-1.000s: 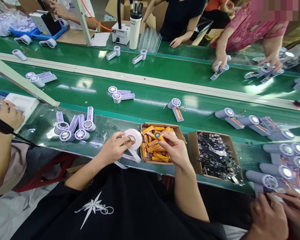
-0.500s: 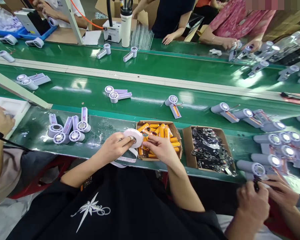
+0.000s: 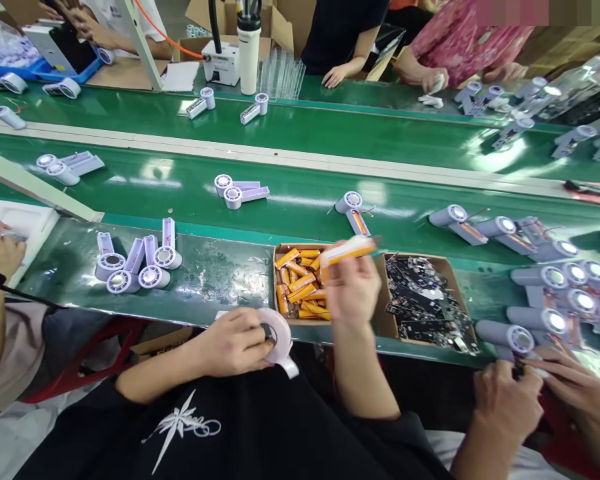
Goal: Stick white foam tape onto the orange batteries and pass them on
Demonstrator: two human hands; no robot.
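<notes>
My left hand point(image 3: 237, 343) is closed on a roll of white tape point(image 3: 281, 333) near the table's front edge, and a short free end of tape hangs from the roll. Raised above the right side of a carton of orange batteries point(image 3: 300, 283), my right hand point(image 3: 355, 290) grips one orange battery point(image 3: 353, 251). A white strip lies along that battery, whose outline is slightly blurred. Short wires seem to stick out at its right end. Part of the carton is hidden behind my right hand.
A carton of black circuit boards point(image 3: 425, 300) stands right of the batteries. Several lilac fan housings point(image 3: 153, 275) sit to the left; others ride the green conveyor point(image 3: 300, 220). A co-worker's hands point(image 3: 510, 400) work at the right, beside grey housings point(image 3: 540, 320).
My right hand has lifted the battery up and right, away from the tape roll. My left hand has lowered the roll toward me and turned it. Across the conveyor, a co-worker's hands moved apart.
</notes>
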